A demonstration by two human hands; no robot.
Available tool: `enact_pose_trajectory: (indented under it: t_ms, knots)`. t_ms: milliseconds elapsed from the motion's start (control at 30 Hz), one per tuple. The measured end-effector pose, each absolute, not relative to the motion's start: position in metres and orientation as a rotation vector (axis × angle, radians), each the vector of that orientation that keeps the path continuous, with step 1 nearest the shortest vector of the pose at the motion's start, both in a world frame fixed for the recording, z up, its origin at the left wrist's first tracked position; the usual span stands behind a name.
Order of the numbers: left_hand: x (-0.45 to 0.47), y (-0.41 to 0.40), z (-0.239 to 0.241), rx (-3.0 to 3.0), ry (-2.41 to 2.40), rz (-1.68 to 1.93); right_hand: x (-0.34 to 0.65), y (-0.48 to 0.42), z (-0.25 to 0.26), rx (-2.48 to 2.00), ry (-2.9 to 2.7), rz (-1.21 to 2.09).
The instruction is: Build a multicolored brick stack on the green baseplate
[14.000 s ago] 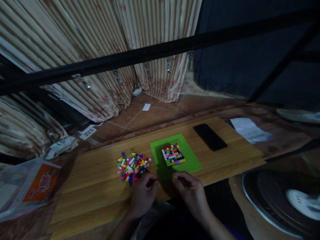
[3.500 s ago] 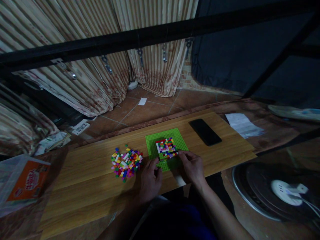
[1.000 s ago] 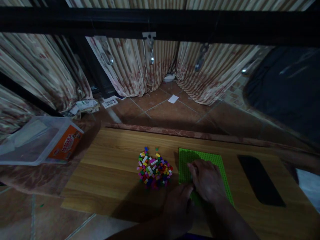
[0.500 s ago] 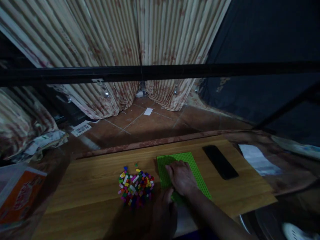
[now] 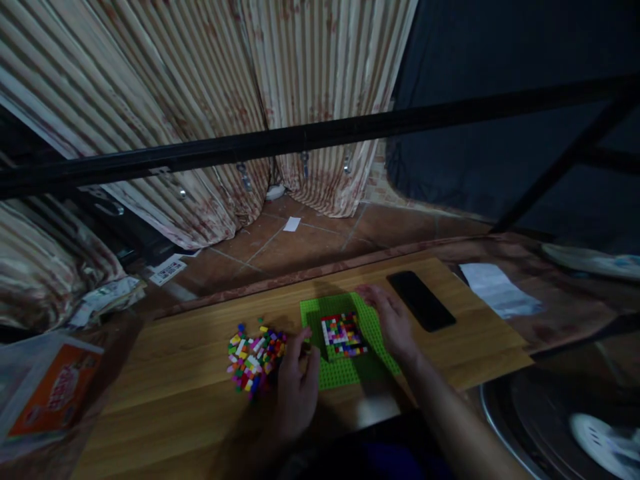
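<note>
On the wooden table lies a green studded baseplate [image 5: 334,377] carrying a built patch of small multicoloured bricks [image 5: 344,335]. At its left edge is my left hand [image 5: 299,383], between the plate and a loose pile of coloured bricks [image 5: 254,357]. Its thumb and index finger are apart, and I make out no brick between them; its other fingers are partly hidden. My right hand [image 5: 393,321] hovers at the plate's right side, fingers stretched out and holding nothing. The brick patch shows uncovered between both hands.
A black phone [image 5: 421,300] rests right of the baseplate on the wooden table [image 5: 170,363]. Beyond the table runs a dark metal bar [image 5: 280,139] before striped curtains [image 5: 200,87]. An orange-labelled box [image 5: 55,390] stands at left, and a white paper [image 5: 497,290] lies at right.
My right hand has lifted off the brick patch and moved right, uncovering it. My left hand has shifted left and forward, away from the plate's near corner. The camera view has tilted.
</note>
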State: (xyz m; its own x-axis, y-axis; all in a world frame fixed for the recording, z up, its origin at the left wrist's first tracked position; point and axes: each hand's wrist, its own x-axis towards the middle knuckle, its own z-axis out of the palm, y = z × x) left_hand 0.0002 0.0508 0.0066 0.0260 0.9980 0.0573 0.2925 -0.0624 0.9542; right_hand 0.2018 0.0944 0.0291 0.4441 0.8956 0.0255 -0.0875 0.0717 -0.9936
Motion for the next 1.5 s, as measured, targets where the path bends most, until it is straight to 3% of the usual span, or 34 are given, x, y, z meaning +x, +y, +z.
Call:
enact_pose_trajectory:
  t_ms: [167,333,600,1067,1333,1500]
  knots:
    - [0.037,0.102,0.007,1.208,1.217,1.198,0.196,0.098,-0.006,-1.137,-0.629,1.090]
    - [0.064,0.129,-0.007,1.013,1.123,1.199,0.181,0.110,-0.009,-1.080,-0.634,1.165]
    - [0.071,0.124,-0.006,1.001,1.043,1.165,0.183,0.111,-0.001,-1.119,-0.918,1.158]
    - [0.067,0.121,-0.005,1.053,1.148,1.117,0.182,0.113,0.002,-1.135,-0.827,1.222]
    - [0.069,0.123,-0.002,1.025,1.131,1.153,0.184,0.116,0.002,-1.153,-0.838,1.106]
    - [0.067,0.119,-0.001,0.948,1.177,1.168,0.188,0.075,-0.010,-1.292,-0.655,0.796]
